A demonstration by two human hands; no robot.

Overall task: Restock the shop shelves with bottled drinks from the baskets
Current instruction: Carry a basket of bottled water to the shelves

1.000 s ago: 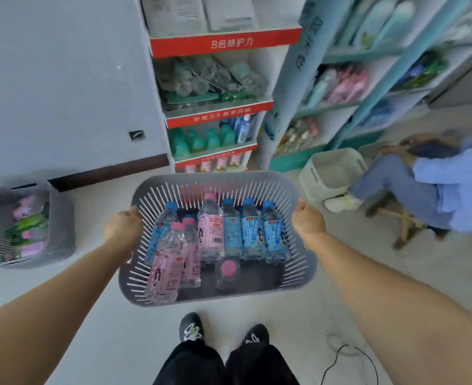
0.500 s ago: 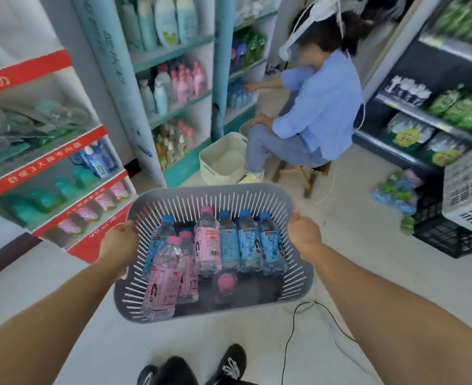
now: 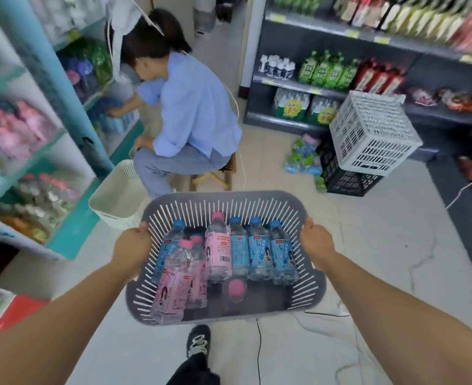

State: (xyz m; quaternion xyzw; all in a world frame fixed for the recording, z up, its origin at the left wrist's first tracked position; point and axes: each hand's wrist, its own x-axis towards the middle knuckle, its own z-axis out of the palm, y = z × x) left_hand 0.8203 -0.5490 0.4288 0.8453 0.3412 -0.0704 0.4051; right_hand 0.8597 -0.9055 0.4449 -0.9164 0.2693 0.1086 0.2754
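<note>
- 2 hands on 1 grey basket (image 3: 223,196): the left hand (image 3: 133,243) has the left rim, the right hand (image 3: 316,240) has the right rim, and the basket is carried clear of the floor (image 3: 382,259).
- Fingers on both sides are clenched round the rim, thumbs on top.
- Inside I count 8 bottles: 4 blue-capped bottles (image 3: 258,252) and 4 pink-capped bottles (image 3: 218,248).
- 3 of the blue ones lean in a row against the far right wall, and the 4th is over on the left.
- 2 pink ones lie stacked at the front left, 1 leans in the middle, and 1 stands upright showing only its cap.
- Straight ahead, 1 seated person (image 3: 193,107) on 1 wooden stool (image 3: 212,176) is reaching into the teal shelves (image 3: 71,234) on the left.
- 1 cream basket (image 3: 115,201) sits on the floor, just beside the grey basket's far left corner.
- On the right, 1 white crate (image 3: 373,132) is tilted on 1 black crate (image 3: 346,179) against the dark shelving (image 3: 293,40).
- There is open floor between the stool and the crates, and more along the right.
- 1 thin cable (image 3: 258,345) trails underfoot by 1 shoe (image 3: 198,340).
</note>
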